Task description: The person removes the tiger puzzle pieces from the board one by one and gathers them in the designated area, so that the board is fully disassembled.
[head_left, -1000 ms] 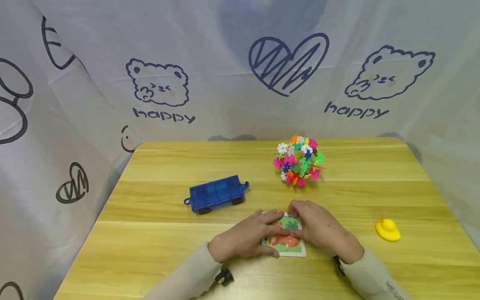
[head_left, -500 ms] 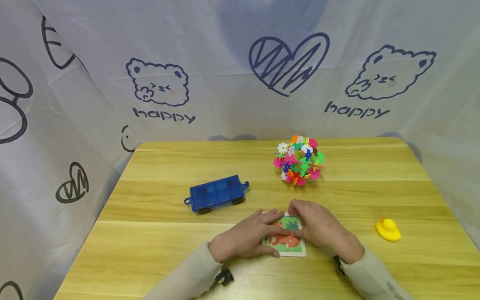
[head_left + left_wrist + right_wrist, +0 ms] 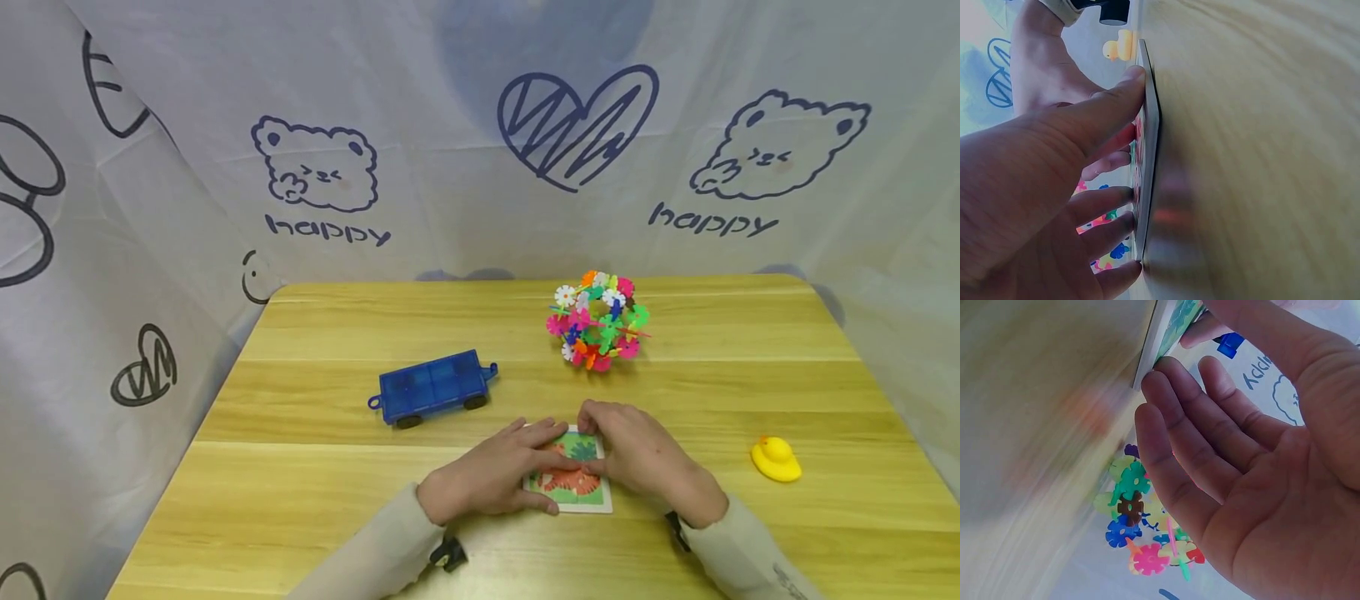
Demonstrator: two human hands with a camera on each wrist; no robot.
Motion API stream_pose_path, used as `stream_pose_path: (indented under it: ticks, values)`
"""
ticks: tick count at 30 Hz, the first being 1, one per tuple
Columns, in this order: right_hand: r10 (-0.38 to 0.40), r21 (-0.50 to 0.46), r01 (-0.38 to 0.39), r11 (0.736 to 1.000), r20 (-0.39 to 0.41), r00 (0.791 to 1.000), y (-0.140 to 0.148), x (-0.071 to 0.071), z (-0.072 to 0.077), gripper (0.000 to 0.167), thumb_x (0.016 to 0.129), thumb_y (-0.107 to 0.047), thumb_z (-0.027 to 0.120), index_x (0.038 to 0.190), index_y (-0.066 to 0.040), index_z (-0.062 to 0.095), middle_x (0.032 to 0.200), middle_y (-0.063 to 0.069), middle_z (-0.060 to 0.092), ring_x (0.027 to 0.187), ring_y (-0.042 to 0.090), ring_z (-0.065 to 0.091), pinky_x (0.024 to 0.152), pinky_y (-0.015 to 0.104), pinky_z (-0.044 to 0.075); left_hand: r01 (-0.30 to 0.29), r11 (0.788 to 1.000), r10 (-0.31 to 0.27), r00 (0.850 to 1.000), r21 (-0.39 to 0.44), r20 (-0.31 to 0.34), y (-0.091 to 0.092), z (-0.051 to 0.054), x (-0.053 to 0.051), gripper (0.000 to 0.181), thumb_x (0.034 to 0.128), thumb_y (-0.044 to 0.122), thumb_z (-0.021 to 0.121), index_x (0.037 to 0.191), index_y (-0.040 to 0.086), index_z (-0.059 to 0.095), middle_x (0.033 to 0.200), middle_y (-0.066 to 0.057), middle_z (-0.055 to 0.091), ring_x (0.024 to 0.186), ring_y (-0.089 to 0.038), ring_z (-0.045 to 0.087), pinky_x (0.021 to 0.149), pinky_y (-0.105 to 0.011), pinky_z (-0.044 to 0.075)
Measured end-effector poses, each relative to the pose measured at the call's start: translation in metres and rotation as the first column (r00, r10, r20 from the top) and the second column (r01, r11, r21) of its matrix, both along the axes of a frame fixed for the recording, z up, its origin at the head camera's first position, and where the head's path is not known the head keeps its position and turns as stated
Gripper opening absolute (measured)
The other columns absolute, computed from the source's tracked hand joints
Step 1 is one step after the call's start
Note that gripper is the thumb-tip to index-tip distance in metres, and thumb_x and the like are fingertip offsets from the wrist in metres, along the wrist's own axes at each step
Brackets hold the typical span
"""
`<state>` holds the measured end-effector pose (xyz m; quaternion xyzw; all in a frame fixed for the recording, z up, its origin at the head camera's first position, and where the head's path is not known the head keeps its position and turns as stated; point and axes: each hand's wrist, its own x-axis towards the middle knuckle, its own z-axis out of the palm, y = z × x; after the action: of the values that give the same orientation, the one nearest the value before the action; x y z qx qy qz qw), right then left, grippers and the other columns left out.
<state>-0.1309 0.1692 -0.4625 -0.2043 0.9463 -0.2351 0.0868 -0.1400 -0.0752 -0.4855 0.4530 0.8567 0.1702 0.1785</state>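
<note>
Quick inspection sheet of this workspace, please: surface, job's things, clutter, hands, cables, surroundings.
Surface: wood-grain tabletop, dry-looking.
Job's things: picture board on the tabletop, face up; picture partly hidden by the hands.
Clutter: blue toy wagon beyond the board, leftward; flower-piece ball beyond it; yellow duck to the right. None touches the board.
Hands: left hand spread over the board; right hand, fingers bent, at its right side.
Cables: nothing seen.
Surroundings: pale curtain with bear and heart drawings.
</note>
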Motion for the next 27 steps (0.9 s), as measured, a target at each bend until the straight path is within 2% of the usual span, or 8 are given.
stream_pose_path:
  ticks: [13, 21, 27]
  values:
    - [-0.030, 0.025, 0.030, 0.999, 0.007, 1.000, -0.0007, 0.0025, 0.0033, 0.040, 0.079, -0.023, 0.100, 0.099, -0.015, 0.067, 0.087, -0.004, 0.068, 0.074, 0.011, 0.052, 0.066, 0.028, 0.046, 0.004, 1.000, -0.004, 1.000, 0.004, 0.001, 0.0000, 0.0009, 0.0008, 0.067, 0.0994, 0.049, 0.077, 0.161, 0.032, 0.057, 0.180, -0.008, 0.031, 0.169, -0.027, 0.029, 0.136, -0.061, 0.027]
    - [0.012, 0.009, -0.012, 1.000, 0.033, 0.999, 0.0070, -0.0010, 0.0023, 0.041, 0.077, -0.016, 0.101, 0.102, -0.018, 0.069, 0.097, -0.005, 0.073, 0.087, 0.012, 0.063, 0.081, 0.037, 0.058, 0.005, 1.000, -0.005, 1.000, 0.008, 0.008, -0.0005, 0.0001, 0.0009, 0.066, 0.0994, 0.050, 0.076, 0.160, 0.031, 0.058, 0.181, -0.008, 0.031, 0.169, -0.028, 0.029, 0.136, -0.061, 0.027]
    - [0.027, 0.002, -0.027, 1.000, 0.036, 0.999, 0.0069, -0.0018, 0.0026, 0.042, 0.077, -0.013, 0.100, 0.103, -0.018, 0.069, 0.099, -0.005, 0.074, 0.089, 0.011, 0.065, 0.083, 0.038, 0.059, 0.013, 1.000, -0.013, 1.000, 0.018, 0.004, -0.0012, 0.0020, 0.0009, 0.066, 0.0994, 0.051, 0.075, 0.160, 0.031, 0.058, 0.180, -0.008, 0.031, 0.169, -0.028, 0.028, 0.136, -0.062, 0.027]
